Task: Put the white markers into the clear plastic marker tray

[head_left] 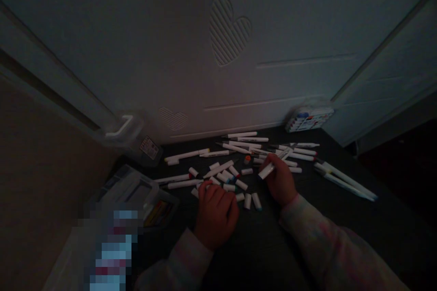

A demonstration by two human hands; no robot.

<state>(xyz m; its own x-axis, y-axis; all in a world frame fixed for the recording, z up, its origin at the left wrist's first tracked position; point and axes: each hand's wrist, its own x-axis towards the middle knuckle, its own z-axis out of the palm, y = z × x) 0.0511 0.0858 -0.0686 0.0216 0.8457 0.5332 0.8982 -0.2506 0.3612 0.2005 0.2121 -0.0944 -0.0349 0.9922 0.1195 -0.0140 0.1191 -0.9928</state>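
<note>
My right hand [282, 184] grips a white marker [268, 172] between thumb and fingers, tilted over the table. My left hand [217, 213] rests low on the near side of a scatter of loose white marker caps [247, 201], its fingers curled; whatever lies under them is hidden. An orange-topped cap [247, 159] stands between the caps and the markers behind. Several white markers [243, 147] lie spread across the back of the dark table, and two more markers [346, 182] lie apart on the right.
A clear lidded case [153, 157] stands at the back left, with an open clear box [126, 186] nearer. A pack of markers [310, 119] stands at the back right against the white panel [273, 32] with heart shapes. A pixelated patch covers the lower left.
</note>
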